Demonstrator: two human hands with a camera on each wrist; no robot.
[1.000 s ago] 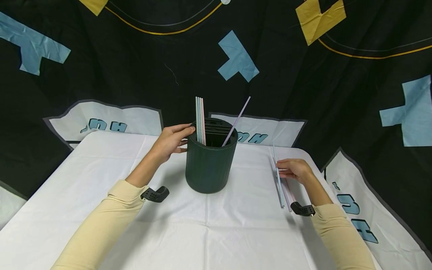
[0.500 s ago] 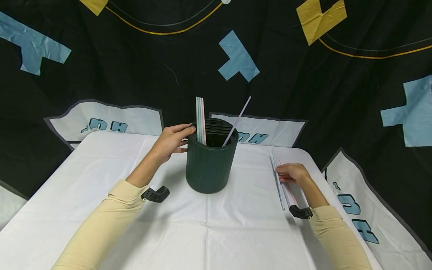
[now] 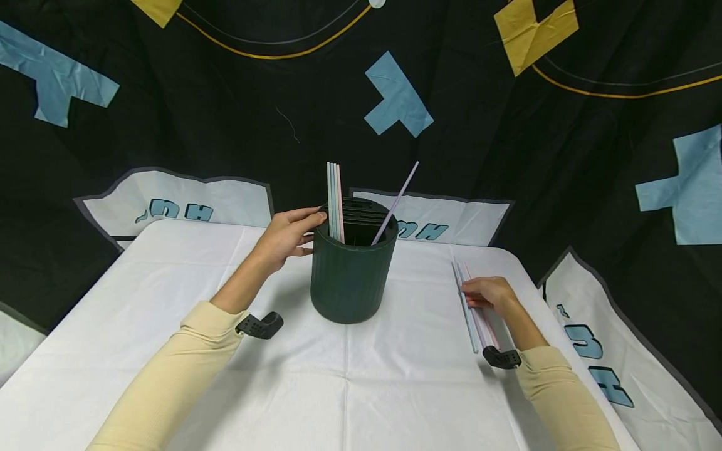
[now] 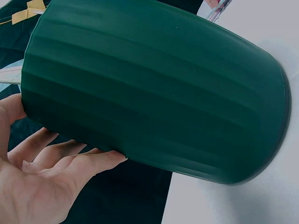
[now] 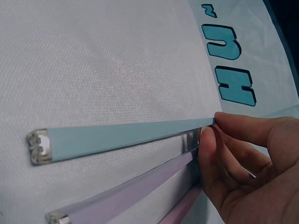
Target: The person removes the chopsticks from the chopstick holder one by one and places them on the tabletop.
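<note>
My left hand [image 3: 289, 235] is at the left rim of a dark green, ribbed round holder [image 3: 351, 285], its extended fingers [image 4: 100, 161] touching the outer wall. Several slim pastel sticks [image 3: 335, 200] stand upright in the holder, and a lilac stick [image 3: 397, 197] leans to the right inside it. At the table's right side, my right hand [image 3: 489, 293] pinches a long pale blue stick [image 5: 117, 137] between thumb and fingertips. Beside this stick, under the hand, lie a lilac stick [image 5: 135, 189] and a pink stick [image 5: 182, 205]. The hand hides parts of them.
A black slotted insert [image 3: 363, 213] fills the back of the holder's top. White cloth [image 3: 282, 388] covers the table. A black curtain [image 3: 237, 113] with blue and yellow patches hangs behind, close to the table's back edge.
My right hand has moved slightly down and toward me. The pale blue stick's far end, tilted up earlier, has come down beside the others. The left hand and holder have stayed put.
</note>
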